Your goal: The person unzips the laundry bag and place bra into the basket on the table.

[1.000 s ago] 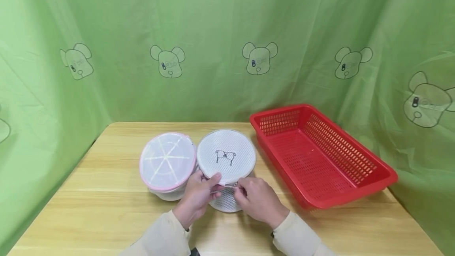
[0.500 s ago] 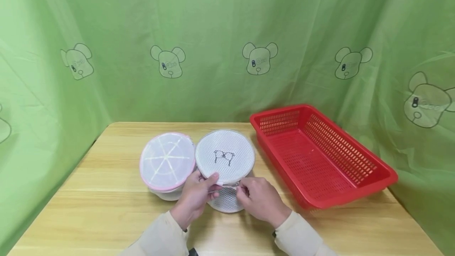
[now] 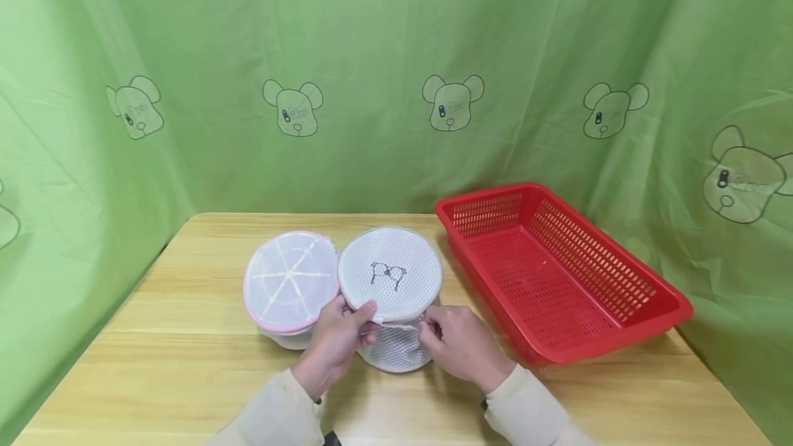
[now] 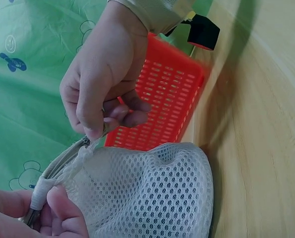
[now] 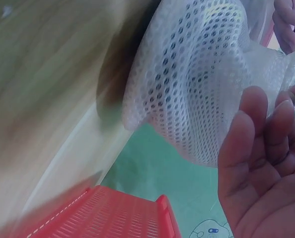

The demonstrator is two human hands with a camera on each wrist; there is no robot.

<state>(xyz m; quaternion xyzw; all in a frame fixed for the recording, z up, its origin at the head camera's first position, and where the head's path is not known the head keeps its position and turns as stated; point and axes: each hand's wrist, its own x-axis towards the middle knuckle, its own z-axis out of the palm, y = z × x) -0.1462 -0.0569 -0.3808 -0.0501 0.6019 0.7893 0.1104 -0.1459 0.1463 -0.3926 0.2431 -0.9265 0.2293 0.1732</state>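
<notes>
A white mesh laundry bag [image 3: 390, 274], round with a bra drawing on its lid, stands at the table's middle. My left hand [image 3: 337, 339] pinches its near rim by a white fabric tab [image 4: 42, 192], thumb on top. On the same rim, further right, my right hand [image 3: 461, 343] pinches the zipper edge [image 4: 70, 157] between thumb and forefinger; the zipper pull itself is hidden by the fingers. Below the hands the mesh side wall [image 5: 187, 74] bulges and creases. A gap shows along the rim between the hands.
Touching it on the left is a second round bag [image 3: 291, 281] with a pink rim and a translucent lid. A red plastic basket [image 3: 557, 281] stands on the right of the wooden table [image 3: 155, 363]. Green curtain [image 3: 372, 164] hangs behind and at both sides.
My right hand has slid a little to the right along the rim. My left hand and the mesh bag's lid have shifted slightly left, and the span between the hands has widened.
</notes>
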